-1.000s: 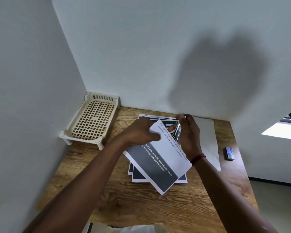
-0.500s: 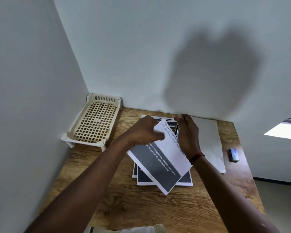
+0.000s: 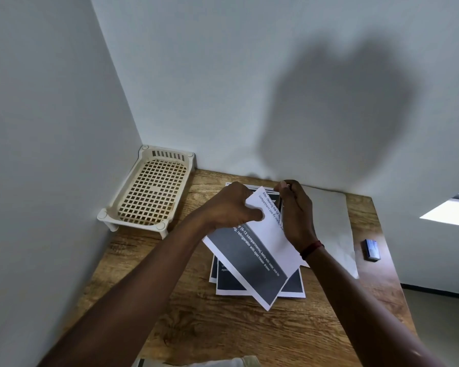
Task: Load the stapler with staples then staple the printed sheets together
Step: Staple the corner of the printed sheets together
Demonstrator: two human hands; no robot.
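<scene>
Where the cream lattice tray (image 3: 167, 154) sat in the wall corner of the wooden worktop (image 3: 223, 327), its grid floor was in full view. Right of the tray, lifted above the worktop: printed sheets (image 3: 260, 263), tilted, with a dark block and white text facing up. Left grip (image 3: 231, 207) pinched their upper edge, thumb on the face, fingers behind. Right grip (image 3: 297, 218) was curled round the stapler (image 3: 280, 207) at the sheets' top corner, on the side away from the tray; red thread (image 3: 312, 249) on that wrist. Stapler mostly hidden by fingers and paper. Only a thin metal strip showed, so could not tell whether its mouth had closed on the paper. Under the held sheets, more printed pages (image 3: 293, 286) lay stacked flat, partly covered. Further right of the tray, a pale blank sheet (image 3: 331, 221) lay against the wall, one edge hidden by the right forearm. Farthest from the tray, a small blue box (image 3: 371, 249) lay alone; label too small to read.
</scene>
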